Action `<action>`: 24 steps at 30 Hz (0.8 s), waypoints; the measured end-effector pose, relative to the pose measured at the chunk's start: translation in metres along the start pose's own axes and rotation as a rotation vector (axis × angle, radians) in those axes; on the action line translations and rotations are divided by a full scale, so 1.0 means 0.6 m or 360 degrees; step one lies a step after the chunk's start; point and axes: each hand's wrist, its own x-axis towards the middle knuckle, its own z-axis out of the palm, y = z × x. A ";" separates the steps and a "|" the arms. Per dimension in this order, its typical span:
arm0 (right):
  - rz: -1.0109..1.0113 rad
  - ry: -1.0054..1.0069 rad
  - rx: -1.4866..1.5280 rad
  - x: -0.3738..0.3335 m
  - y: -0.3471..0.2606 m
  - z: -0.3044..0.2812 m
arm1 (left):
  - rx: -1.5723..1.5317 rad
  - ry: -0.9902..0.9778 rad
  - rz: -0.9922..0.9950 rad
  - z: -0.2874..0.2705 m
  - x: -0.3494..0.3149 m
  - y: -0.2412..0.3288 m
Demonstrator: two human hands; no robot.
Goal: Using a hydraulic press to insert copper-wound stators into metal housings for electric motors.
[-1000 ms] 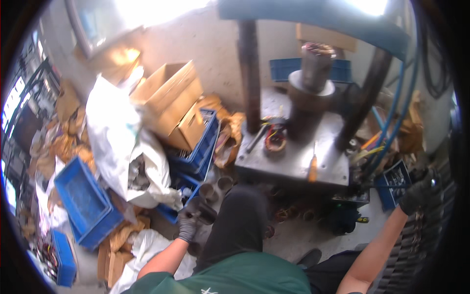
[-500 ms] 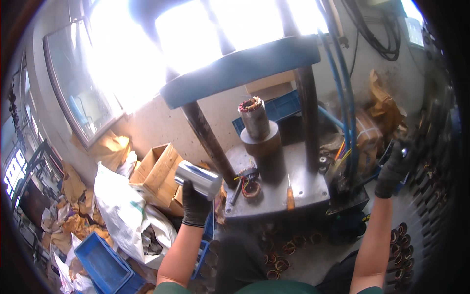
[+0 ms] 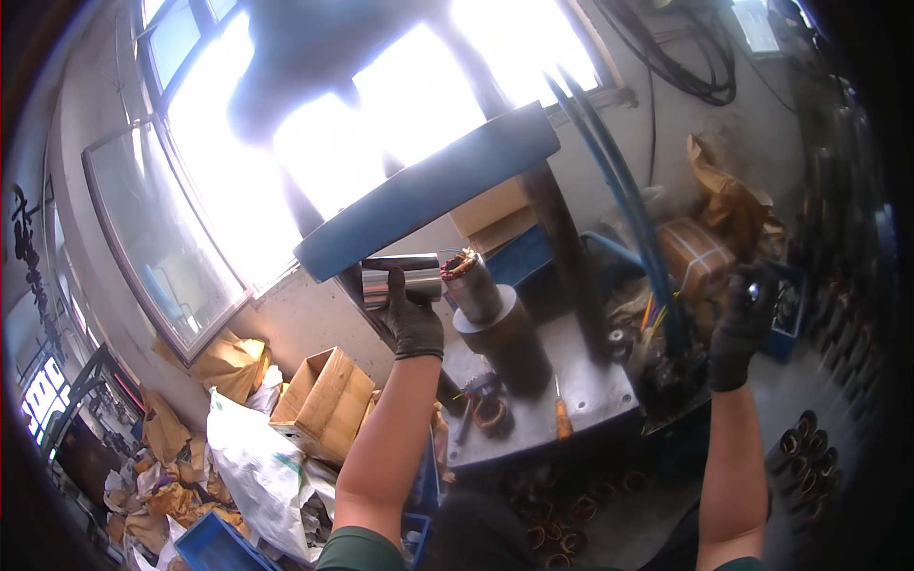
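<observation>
My left hand (image 3: 415, 324), in a dark glove, grips a shiny metal cylinder (image 3: 376, 287) held lying on its side at the press's left post. Just right of it, a motor stator (image 3: 476, 291) with red and copper windings at its top stands upright on a thick round metal block (image 3: 509, 352). On the press's metal bed (image 3: 600, 395) lie a wound coil ring (image 3: 491, 416) and a screwdriver (image 3: 563, 419) with an orange handle. Off to the right, my right hand (image 3: 741, 328), also gloved, is closed; a small shiny spot shows at its fingers, but what it holds is unclear.
The press's blue crossbeam (image 3: 428, 186) spans above the stator between dark posts. Blue hoses (image 3: 619, 195) run down at the right. A cardboard box (image 3: 324, 404) and a white sack (image 3: 252, 466) stand at the left. Several wound stators (image 3: 809, 452) sit on the floor at right.
My left hand has carried the metal cylinder up and right, from over the cardboard box to beside the stator. My right hand stays closed at the right. The view has shifted.
</observation>
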 end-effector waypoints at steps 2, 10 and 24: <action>0.0015 0.0063 -0.0040 -0.002 -0.004 0.001 | -0.0053 0.0049 -0.0046 0.015 0.011 -0.005; -0.0044 0.0090 -0.0072 0.001 -0.020 0.001 | 0.0108 -0.0029 -0.0154 0.039 0.052 -0.020; -0.0056 -0.0196 -0.0150 0.042 -0.024 -0.032 | 0.0718 -0.0435 -0.0056 0.102 0.094 -0.045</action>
